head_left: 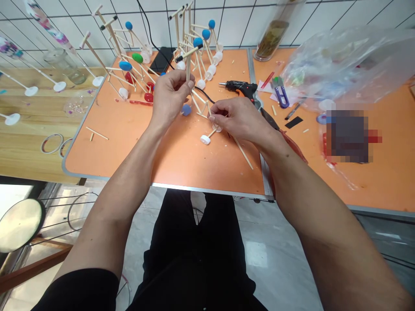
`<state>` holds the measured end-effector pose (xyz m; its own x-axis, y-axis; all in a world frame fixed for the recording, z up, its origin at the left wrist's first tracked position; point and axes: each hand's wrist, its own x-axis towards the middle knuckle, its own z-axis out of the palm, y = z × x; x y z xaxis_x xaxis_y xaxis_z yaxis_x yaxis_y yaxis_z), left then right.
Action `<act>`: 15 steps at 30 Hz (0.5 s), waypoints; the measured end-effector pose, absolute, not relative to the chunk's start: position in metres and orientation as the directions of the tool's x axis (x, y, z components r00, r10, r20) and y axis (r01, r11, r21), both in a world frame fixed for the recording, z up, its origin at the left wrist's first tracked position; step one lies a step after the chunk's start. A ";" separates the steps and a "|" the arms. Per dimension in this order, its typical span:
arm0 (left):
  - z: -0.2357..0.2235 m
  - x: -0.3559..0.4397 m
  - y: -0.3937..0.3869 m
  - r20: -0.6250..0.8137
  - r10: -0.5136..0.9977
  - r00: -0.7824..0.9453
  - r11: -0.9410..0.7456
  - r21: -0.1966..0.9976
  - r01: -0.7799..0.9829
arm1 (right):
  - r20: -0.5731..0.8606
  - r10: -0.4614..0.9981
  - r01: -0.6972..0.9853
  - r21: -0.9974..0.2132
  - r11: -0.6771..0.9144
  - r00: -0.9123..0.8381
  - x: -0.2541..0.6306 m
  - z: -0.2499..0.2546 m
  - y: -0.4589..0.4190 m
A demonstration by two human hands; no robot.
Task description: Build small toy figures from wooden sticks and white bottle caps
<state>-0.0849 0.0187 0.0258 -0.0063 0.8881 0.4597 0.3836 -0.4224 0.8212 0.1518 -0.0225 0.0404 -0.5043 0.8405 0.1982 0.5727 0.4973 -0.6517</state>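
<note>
A small wheeled model of thin wooden sticks is between my hands above the orange table. My left hand is closed, pinching its upright stick below a crossbar with black tips. Lower down, the fingers of my right hand are closed on a stick of the frame, close to the wheels. A white cap wheel sits at the end of a short axle stick. The other wheel is partly hidden by my right fingertips. A blue round piece shows beside my left hand.
Similar stick models stand behind. A black glue gun, purple-handled snips and red-handled pliers lie to the right. Behind them is a clear plastic bag. A loose stick lies near my right hand; a phone lies behind.
</note>
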 end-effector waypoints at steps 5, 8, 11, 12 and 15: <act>0.027 -0.084 0.017 0.447 0.895 0.003 -0.415 0.828 0.376 | 0.192 0.843 0.586 -0.641 0.496 -0.503 0.152 0.041 -0.022; 0.027 -0.083 0.017 0.442 0.896 0.026 -0.416 0.819 0.396 | 0.182 0.848 0.599 -0.634 0.489 -0.499 0.152 0.041 -0.022; 0.027 -0.083 0.017 0.428 0.902 0.062 -0.410 0.802 0.434 | 0.177 0.847 0.598 -0.636 0.487 -0.501 0.152 0.042 -0.022; 0.027 -0.083 0.017 0.422 0.904 0.071 -0.409 0.800 0.440 | 0.177 0.847 0.597 -0.637 0.487 -0.502 0.152 0.042 -0.022; 0.029 -0.083 0.015 0.422 0.905 0.060 -0.406 0.811 0.422 | 0.176 0.848 0.598 -0.638 0.485 -0.500 0.152 0.043 -0.023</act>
